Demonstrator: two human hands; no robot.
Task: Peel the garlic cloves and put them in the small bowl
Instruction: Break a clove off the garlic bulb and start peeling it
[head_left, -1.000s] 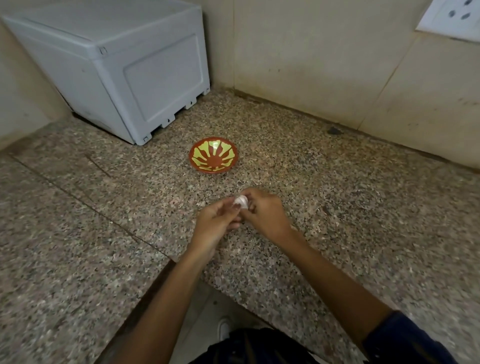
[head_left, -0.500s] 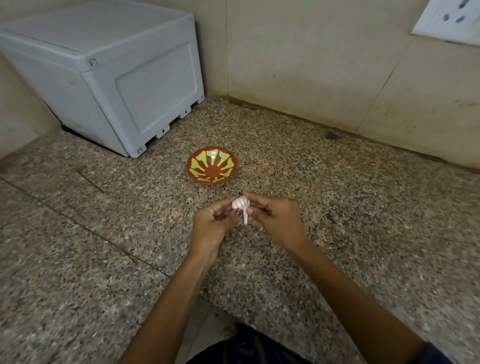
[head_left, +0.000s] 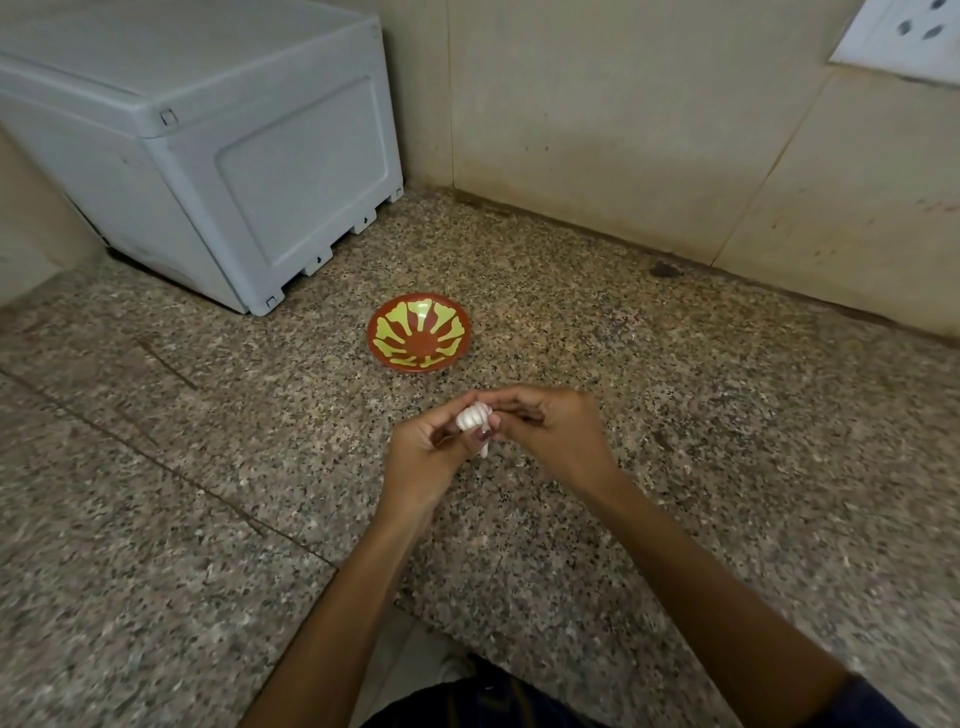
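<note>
No readable text, label, brand, number or sign is showing anywhere: the grey plastic box (head_left: 218, 156), the red and yellow patterned small bowl (head_left: 418, 332) and the white wall socket plate (head_left: 904, 41) are all showing unlettered surfaces.

One bowl (head_left: 419, 332), one garlic bulb (head_left: 472, 416), two hands

red-and-yellow bowl (head_left: 418, 332), white garlic (head_left: 471, 417)
</note>
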